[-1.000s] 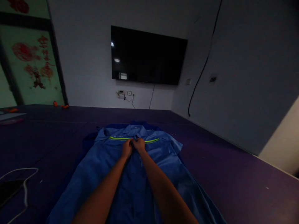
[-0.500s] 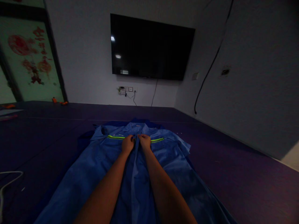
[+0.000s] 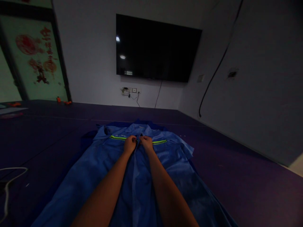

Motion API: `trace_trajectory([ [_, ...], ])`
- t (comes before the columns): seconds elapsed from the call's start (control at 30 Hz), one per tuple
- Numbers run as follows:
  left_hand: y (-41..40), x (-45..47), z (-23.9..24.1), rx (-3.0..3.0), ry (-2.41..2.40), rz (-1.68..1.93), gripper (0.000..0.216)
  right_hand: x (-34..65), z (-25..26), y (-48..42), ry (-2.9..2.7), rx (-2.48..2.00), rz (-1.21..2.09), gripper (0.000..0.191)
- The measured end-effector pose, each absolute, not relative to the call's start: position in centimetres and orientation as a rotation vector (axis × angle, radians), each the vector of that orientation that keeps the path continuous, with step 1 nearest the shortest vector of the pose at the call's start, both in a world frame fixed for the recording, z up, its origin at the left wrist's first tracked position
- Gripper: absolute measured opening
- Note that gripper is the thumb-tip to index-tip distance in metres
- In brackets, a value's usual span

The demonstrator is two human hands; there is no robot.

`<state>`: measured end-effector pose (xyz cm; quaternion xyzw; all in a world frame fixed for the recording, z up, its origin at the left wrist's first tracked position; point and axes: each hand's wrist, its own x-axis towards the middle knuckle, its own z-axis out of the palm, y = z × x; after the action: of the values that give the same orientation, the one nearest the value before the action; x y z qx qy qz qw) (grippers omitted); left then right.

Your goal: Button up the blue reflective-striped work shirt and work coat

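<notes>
A blue work shirt [image 3: 94, 167] with a yellow-green reflective stripe [image 3: 117, 137] across the chest lies flat, front up, on a dark purple surface [image 3: 236, 176]. Its collar points away from me. My left hand [image 3: 130, 144] and my right hand [image 3: 147, 142] sit side by side on the shirt's front opening, just below the collar at stripe height. Each hand is closed, pinching an edge of the shirt's placket. Both forearms reach out over the shirt's lower part.
A white cable [image 3: 9, 181] lies at the left edge of the purple surface. A black screen [image 3: 156, 50] hangs on the far wall above a socket strip [image 3: 129, 90]. Small orange items [image 3: 62, 101] sit far left by a decorated glass door [image 3: 35, 60].
My hands moved up the shirt front toward the collar and spread slightly apart, then came a little closer again. The view shifted upward and left.
</notes>
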<state>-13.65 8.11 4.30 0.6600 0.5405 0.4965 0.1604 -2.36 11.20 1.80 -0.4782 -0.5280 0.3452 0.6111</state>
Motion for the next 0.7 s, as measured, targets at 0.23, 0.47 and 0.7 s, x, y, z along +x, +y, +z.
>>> trace_trajectory([
  [0.23, 8.0, -13.7, 4.3, 1.884, 1.528, 1.452, 0.015, -2.8, 2.5, 10.3, -1.208, -1.122, 0.818, 0.026],
  [0.47, 7.9, -13.7, 4.3, 1.871, 1.507, 1.465, 0.017, -2.6, 2.9, 9.8, -1.285, -1.171, 0.677, 0.025],
  [0.7, 8.1, -13.8, 4.2, 1.884, 1.508, 1.485, 0.016, -2.7, 3.3, 9.6, -1.307, -1.139, 0.712, 0.029],
])
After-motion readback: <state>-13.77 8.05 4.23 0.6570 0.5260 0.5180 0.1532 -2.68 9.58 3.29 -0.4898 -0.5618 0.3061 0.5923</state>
